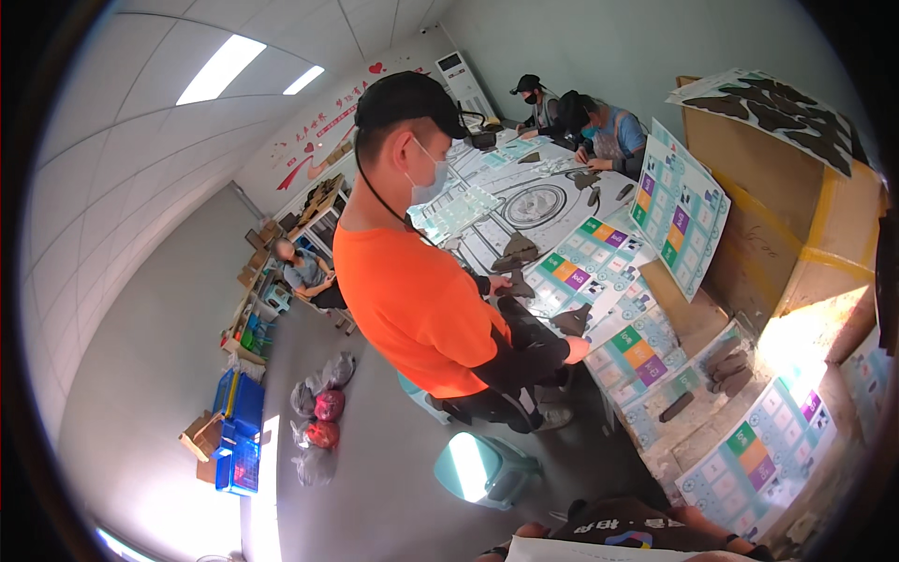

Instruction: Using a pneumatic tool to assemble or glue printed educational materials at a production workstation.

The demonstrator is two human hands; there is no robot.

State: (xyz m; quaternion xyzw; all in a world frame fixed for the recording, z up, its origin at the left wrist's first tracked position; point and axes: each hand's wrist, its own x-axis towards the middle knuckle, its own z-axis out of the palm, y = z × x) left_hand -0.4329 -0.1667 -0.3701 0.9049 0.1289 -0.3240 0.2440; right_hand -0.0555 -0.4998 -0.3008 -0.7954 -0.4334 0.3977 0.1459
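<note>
At the lower edge, my dark shirt and parts of both my forearms show. A white sheet crosses in front of me, cut off by the picture's edge. My left hand is out of view. A bit of skin at the sheet's edge, perhaps my right hand, shows too little to read its fingers. Nearest to me on the table lies a printed sheet with green, orange and purple blocks. Beyond it are a dark oblong piece and a small pile of brown pieces.
A co-worker in an orange shirt stands ahead, one hand at a dark flat piece. Two people sit at the table's far end; another sits by shelves. Large cardboard boxes stand right. A plastic stool and bags are on the floor.
</note>
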